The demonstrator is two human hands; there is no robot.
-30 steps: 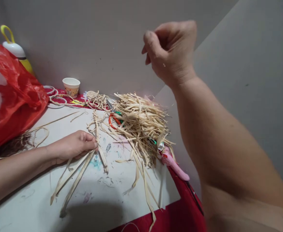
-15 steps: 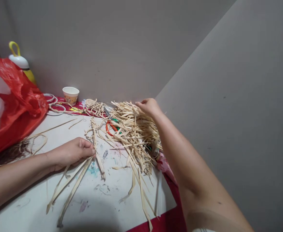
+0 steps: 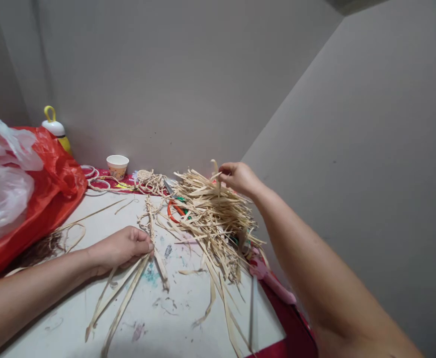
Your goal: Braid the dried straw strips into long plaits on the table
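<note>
My left hand (image 3: 133,247) pinches a braid (image 3: 150,215) of pale, dry straw-like strips low down, against the white board. Loose strip ends (image 3: 124,293) fan out below those fingers toward me. At the far right of the board my right hand (image 3: 238,177) is closed on a flat straw strip (image 3: 216,171) at the back of a heap of strips (image 3: 218,209). The strip's tip sticks up above the heap; its lower part is lost among the others. Scissors (image 3: 175,211) with orange and green handles lie partly under the heap's left edge.
The white, paint-stained board (image 3: 188,318) lies on a dark red cloth (image 3: 273,348). Behind stand a paper cup (image 3: 117,167), coiled cord (image 3: 152,182) and a yellow-white bottle (image 3: 55,130). Red and white plastic bags (image 3: 61,171) fill the left. Grey walls (image 3: 188,89) meet behind the heap.
My right hand has drawn a strip partly up from the heap, its tip now standing clear. My left hand keeps its pinch on the braid. The whole view has shifted, with things appearing lower and further right.
</note>
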